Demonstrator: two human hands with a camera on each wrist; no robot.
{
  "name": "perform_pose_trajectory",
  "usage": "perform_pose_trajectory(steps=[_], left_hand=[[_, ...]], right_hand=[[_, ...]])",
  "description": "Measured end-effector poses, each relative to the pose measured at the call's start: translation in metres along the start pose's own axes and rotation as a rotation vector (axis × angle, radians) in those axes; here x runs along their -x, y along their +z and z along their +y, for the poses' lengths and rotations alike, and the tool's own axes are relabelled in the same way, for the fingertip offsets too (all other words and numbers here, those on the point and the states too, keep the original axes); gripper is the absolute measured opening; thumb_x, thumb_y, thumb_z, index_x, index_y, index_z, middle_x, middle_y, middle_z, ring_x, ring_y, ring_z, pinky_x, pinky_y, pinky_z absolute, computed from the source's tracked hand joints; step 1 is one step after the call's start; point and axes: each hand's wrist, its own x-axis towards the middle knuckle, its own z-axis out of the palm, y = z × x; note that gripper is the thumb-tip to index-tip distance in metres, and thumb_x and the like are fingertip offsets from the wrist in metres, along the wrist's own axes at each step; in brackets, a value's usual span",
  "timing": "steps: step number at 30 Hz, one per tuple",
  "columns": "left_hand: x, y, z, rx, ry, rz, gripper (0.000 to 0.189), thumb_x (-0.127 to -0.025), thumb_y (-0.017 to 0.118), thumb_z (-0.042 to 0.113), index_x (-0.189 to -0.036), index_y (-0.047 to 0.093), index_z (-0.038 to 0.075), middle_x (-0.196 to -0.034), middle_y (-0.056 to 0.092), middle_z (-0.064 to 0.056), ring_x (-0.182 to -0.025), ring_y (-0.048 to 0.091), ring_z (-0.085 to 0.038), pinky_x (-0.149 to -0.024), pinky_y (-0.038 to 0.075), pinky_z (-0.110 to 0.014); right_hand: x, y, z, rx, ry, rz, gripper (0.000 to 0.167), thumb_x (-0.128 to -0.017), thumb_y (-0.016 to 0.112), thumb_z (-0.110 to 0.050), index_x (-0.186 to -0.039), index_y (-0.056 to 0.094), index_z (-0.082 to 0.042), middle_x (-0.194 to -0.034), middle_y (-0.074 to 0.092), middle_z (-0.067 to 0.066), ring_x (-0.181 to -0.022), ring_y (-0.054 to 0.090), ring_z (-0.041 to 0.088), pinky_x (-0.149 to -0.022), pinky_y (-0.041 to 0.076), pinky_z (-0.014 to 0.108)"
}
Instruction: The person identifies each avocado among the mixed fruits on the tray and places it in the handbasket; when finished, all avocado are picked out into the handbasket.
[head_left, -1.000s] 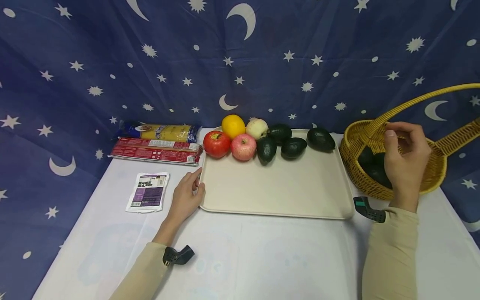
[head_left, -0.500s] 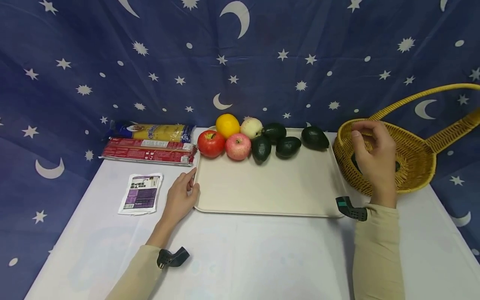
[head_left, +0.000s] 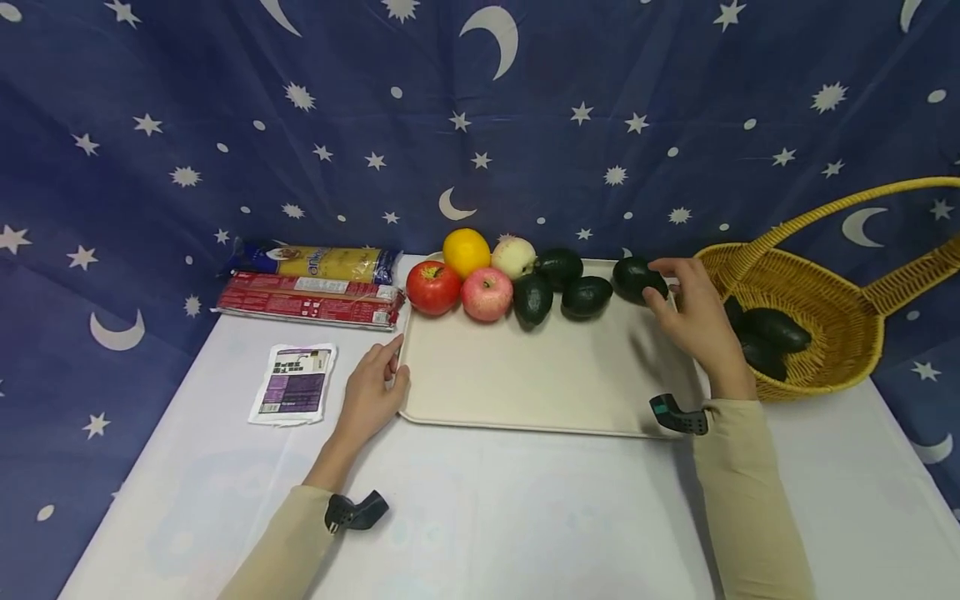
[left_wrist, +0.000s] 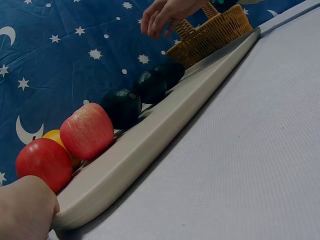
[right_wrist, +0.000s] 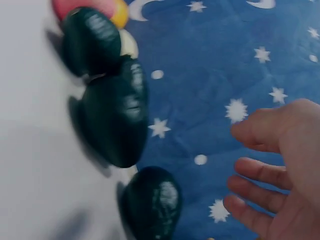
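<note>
Right hand (head_left: 696,321) — fingers parted — hovered above the tray's (head_left: 517,375) far right corner, near an avocado (head_left: 632,277); left hand (head_left: 371,390), fingers relaxed, touched its left rim.

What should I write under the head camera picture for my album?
Left hand touching the fruit tray, empty right hand near an avocado.

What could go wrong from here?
Possible risks:
1. The right hand is beside the rightmost avocado; a bump could roll it, since it is rounded and near the tray's far edge.
2. The left hand is at the tray's left edge; a push might slide the tray toward the basket.
</note>
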Motion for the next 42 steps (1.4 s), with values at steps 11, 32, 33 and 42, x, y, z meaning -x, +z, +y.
perform_pose_trajectory(steps=[11,32,33,42], left_hand=[[-0.002,0.0,0.0,0.004,0.0,0.002,0.047,-0.087,0.057,0.012,-0.133,0.052,0.003,-0.079,0.047,-0.003,-0.071,0.042,-0.014,-0.061,0.032,-0.027],[0.0,0.001,0.001,0.015,-0.01,0.0,0.049,-0.085,0.058,0.01,-0.134,0.052,0.003,-0.078,0.048,-0.003,-0.07,0.041,-0.013,-0.062,0.033,-0.027],[0.0,0.001,0.001,0.014,-0.009,0.0,0.049,-0.086,0.058,0.01,-0.134,0.052,0.003,-0.079,0.048,-0.003,-0.07,0.041,-0.013,-0.062,0.033,-0.027],[0.002,0.0,0.001,0.004,0.012,0.011,0.049,-0.086,0.058,0.01,-0.134,0.052,0.002,-0.078,0.047,-0.003,-0.07,0.04,-0.013,-0.062,0.033,-0.027]], right_hand=[[-0.037,0.014,0.014,0.143,0.124,-0.213,0.053,-0.092,0.057,-0.021,-0.137,0.038,-0.003,-0.14,0.027,0.028,-0.125,0.033,0.045,-0.102,0.029,0.06],[-0.078,0.027,0.044,0.306,0.26,-0.443,0.071,-0.087,0.065,-0.031,-0.142,0.028,-0.005,-0.134,0.028,0.032,-0.122,0.037,0.051,-0.1,0.031,0.064],[-0.078,0.028,0.044,0.311,0.255,-0.437,0.07,-0.086,0.065,-0.031,-0.141,0.029,-0.006,-0.134,0.029,0.031,-0.121,0.038,0.051,-0.099,0.031,0.064],[-0.074,0.029,0.04,0.335,0.18,-0.305,0.065,-0.083,0.07,-0.033,-0.136,0.042,-0.006,-0.128,0.036,0.029,-0.116,0.039,0.049,-0.095,0.034,0.064]])
